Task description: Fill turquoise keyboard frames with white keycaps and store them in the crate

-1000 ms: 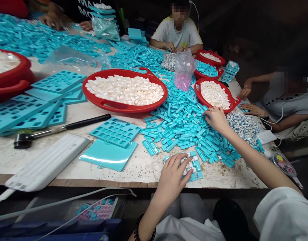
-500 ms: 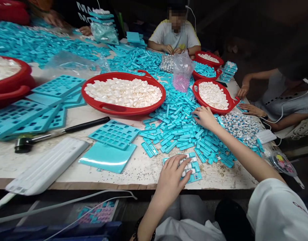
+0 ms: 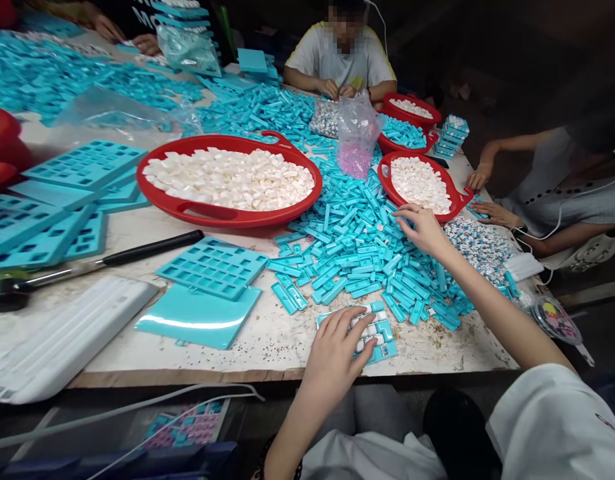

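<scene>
My left hand (image 3: pixel 335 343) lies over a small teal panel (image 3: pixel 387 352) at the table's front edge, fingers spread and touching the white caps (image 3: pixel 378 317) set in it. Part of the panel is hidden under the hand. My right hand (image 3: pixel 425 232) hovers at the near rim of a red basket (image 3: pixel 386 175) full of small white pieces (image 3: pixel 420 183), above a heap of teal bar-shaped pieces (image 3: pixel 357 250). Its fingers are apart, and I see nothing in them. A ring shows on one finger.
A larger red basket (image 3: pixel 227 219) of white caps stands left of the heap. Teal grid trays (image 3: pixel 212 265), a black-handled tool (image 3: pixel 152 248) and a white power strip (image 3: pixel 72 340) lie further left. Small printed pieces (image 3: pixel 480 247) are piled right. Co-workers (image 3: pixel 342 60) sit around the table.
The view has shifted slightly, so the table things appear further left. My right hand has moved a little right, closer against the small red basket. My left hand stays on the panel.
</scene>
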Available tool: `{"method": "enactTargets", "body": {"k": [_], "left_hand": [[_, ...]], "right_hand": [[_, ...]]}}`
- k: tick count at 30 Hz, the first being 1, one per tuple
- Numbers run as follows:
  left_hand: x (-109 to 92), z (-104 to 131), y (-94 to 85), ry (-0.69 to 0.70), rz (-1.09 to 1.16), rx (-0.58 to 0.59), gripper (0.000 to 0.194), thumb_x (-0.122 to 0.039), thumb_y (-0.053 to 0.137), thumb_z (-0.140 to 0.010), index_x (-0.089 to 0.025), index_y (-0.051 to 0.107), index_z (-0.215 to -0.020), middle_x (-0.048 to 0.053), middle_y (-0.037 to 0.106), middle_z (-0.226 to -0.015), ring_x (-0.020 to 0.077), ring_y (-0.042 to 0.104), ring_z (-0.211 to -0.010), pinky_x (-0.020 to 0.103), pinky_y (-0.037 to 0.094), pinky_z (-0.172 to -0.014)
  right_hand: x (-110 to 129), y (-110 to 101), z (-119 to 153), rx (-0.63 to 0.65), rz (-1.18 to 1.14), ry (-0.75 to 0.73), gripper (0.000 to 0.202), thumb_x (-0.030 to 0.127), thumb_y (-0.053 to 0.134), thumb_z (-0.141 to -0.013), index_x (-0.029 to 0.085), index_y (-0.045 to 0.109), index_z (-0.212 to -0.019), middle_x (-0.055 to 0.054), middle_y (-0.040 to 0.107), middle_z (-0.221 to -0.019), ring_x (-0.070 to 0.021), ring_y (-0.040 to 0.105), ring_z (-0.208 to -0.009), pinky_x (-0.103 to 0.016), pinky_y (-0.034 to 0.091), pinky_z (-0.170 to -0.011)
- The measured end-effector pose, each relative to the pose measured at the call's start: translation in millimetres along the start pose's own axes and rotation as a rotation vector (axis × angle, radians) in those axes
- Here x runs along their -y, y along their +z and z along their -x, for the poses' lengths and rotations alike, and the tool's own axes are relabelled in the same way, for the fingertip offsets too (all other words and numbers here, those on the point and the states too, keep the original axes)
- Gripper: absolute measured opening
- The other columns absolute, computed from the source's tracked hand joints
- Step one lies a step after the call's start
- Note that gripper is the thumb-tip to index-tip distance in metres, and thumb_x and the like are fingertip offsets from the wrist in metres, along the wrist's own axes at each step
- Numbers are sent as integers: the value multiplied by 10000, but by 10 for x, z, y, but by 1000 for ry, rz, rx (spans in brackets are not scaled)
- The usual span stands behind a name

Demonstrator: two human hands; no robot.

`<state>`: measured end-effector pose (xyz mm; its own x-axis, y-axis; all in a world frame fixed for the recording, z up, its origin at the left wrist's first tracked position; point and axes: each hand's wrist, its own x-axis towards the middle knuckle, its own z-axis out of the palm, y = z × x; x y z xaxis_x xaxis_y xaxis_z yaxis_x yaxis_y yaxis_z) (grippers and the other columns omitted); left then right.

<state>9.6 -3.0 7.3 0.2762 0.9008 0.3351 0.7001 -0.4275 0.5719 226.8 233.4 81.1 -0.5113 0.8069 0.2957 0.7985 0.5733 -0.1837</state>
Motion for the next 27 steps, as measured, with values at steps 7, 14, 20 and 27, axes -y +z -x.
{"method": "enactTargets", "body": {"k": [7, 14, 20, 27], "left_hand": [[17, -3, 5, -1, -9, -6, 302, -290, 559, -985, -264, 612, -1281, 68, 651, -1298, 259, 585, -1198, 429, 475, -1010], [13, -11, -17, 11, -21, -32, 305, -288, 545, -991, -266, 613, -1288, 62, 656, -1294, 248, 598, -1191, 418, 481, -1008], [34, -31, -28, 50, -75, -40, 300, -280, 547, -993, -248, 611, -1284, 68, 665, -1264, 247, 611, -1162, 397, 469, -982], [98, -43, -6, 99, -138, -38, 306, -298, 544, -994, -247, 608, -1289, 74, 676, -1226, 248, 623, -1115, 369, 452, -920]], "right_hand": [[-66, -285, 410, -141, 71, 276, 285, 316, 481, -955, 203, 742, -964, -93, 743, -966, -275, 672, -905, -354, 471, -798], [-246, -398, 997, 160, -138, 425, 189, 308, 592, -862, 224, 760, -885, -24, 717, -745, -207, 638, -669, -290, 425, -618], [-287, -218, 939, 239, -185, 214, 205, 182, 643, -823, 213, 773, -979, -49, 701, -901, -204, 642, -779, -303, 469, -728], [-414, -31, 889, 7, -247, 112, 94, 269, 644, -909, 209, 711, -883, -63, 681, -939, -251, 637, -949, -371, 476, -874]]}}
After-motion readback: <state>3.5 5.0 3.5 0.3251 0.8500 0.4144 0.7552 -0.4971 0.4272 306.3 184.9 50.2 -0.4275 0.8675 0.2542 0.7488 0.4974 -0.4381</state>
